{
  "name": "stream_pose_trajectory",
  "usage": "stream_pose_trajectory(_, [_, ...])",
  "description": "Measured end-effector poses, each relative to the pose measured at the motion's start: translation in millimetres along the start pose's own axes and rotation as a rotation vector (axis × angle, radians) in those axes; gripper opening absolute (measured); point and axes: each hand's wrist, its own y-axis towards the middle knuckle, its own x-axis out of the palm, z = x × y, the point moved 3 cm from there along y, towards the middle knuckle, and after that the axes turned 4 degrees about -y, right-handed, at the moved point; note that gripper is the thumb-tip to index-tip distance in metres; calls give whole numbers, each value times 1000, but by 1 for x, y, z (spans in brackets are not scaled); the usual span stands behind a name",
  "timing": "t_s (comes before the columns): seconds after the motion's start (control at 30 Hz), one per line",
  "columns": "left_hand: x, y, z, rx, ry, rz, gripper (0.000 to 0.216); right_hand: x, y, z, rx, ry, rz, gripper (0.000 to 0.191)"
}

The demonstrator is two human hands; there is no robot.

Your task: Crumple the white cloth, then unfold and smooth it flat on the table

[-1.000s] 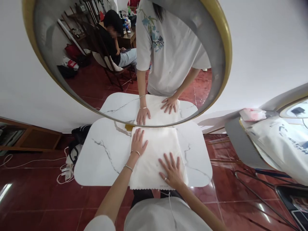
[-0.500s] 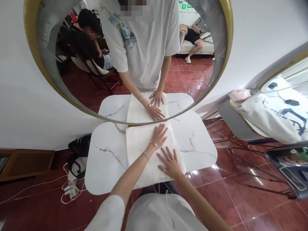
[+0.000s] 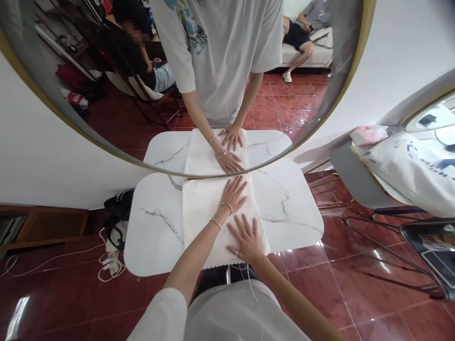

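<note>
A white cloth (image 3: pixel 201 208) with a scalloped edge, perhaps a towel, lies flat across the middle of a white marble-patterned table (image 3: pixel 152 246). My left hand (image 3: pixel 234 193) rests palm down on its far right part, fingers stretched toward the mirror, with bracelets at the wrist. Closer to me, my right hand (image 3: pixel 248 239) is spread flat near the cloth's right edge, a ring on one finger. Both hands are open, pressing on the cloth and grasping nothing. The cloth's near edge hangs at the table's front, by my body.
A large round mirror (image 3: pixel 355 71) with a gold rim stands over the table's far side, reflecting me and two seated people. A black bag (image 3: pixel 119 203) and white cables (image 3: pixel 112 265) lie on the floor at left. At right are a white bag (image 3: pixel 408 170) and a black tray (image 3: pixel 432 255).
My view has tilted down and shifted slightly, so the mirror fills more of the upper frame. Both hands stay flat on the cloth in nearly the same places.
</note>
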Motion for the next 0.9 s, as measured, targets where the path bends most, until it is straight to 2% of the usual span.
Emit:
stream_pose_trajectory(0.17, [-15, -28, -32, -36, 15, -13, 63, 6, 16, -32, -61, 7, -12, 76])
stream_pose_trajectory(0.4, [-33, -69, -74, -10, -11, 0, 63, 18, 34, -90, -42, -3, 1, 73])
stream_pose_trajectory(0.53, [-43, -86, -88, 6, -45, 9, 62, 27, 37, -115, -17, -20, -2, 72])
stream_pose_trajectory(0.67, [-48, -97, -91, 9, -78, 9, 59, 34, 37, -129, -6, -41, 8, 73])
stream_pose_trajectory(0.77, [-54, -116, -100, -119, -111, 54, 55, 32, 40, -130, -15, -38, 39, 71])
stream_pose_trajectory(0.9, [-70, -158, -138, -505, -130, 166, 56, 23, 73, -116, 56, -8, 154, 63])
